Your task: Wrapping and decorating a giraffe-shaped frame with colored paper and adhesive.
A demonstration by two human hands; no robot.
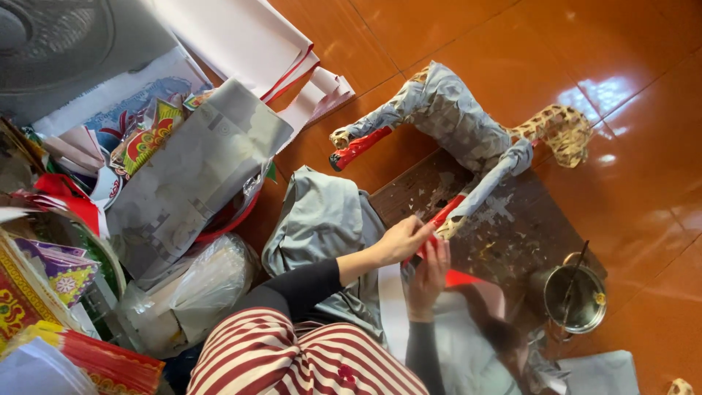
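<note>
Both hands wrapping red paper around one leg of a woven animal frame.

The grey paper-covered bamboo animal frame (pixel 457 121) stands on a dark wooden board (pixel 504 234); left hand (pixel 398 241) and right hand (pixel 430 274) pinch the red paper strip (pixel 439 223). It looks light and crushable, best held by the leg.

Clutter around the work board
Metal pot (pixel 575 296) near right; grey paper sheet (pixel 191 175) and fan (pixel 55 33) left; white paper rolls (pixel 245 36) far.

Left hand (pixel 401 240) extended, fingers pinched together, right hand (pixel 430 272) raised beside it, fingers curled, both black-sleeved
</note>
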